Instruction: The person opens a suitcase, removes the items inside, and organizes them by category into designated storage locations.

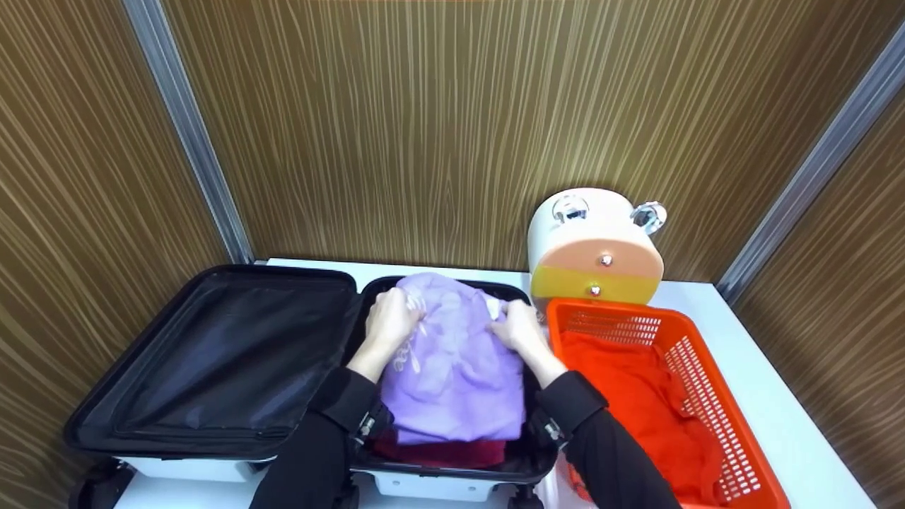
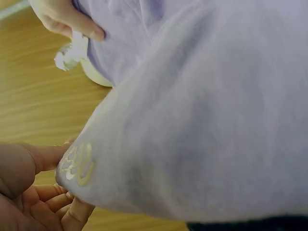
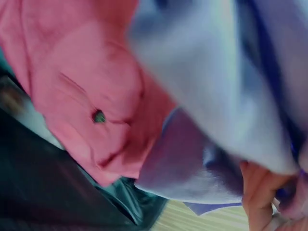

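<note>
Purple garment (image 1: 459,382) over the right half of the suitcase (image 1: 523,463); fingers of left hand (image 1: 390,322) and right hand (image 1: 520,326) pinch its sides; looks light, soft, floppy, so hold both edges

Bright, even light filled the head view; the table (image 1: 715,322) right of the grip flared nearly white, and chrome fittings (image 1: 570,207) glinted beyond it. In the left wrist view the cloth (image 2: 202,120) beside the grip washed out, soft and pale. In the right, it blurred, while the case (image 3: 43,178), well apart from the grip, sank into dimness.
</note>
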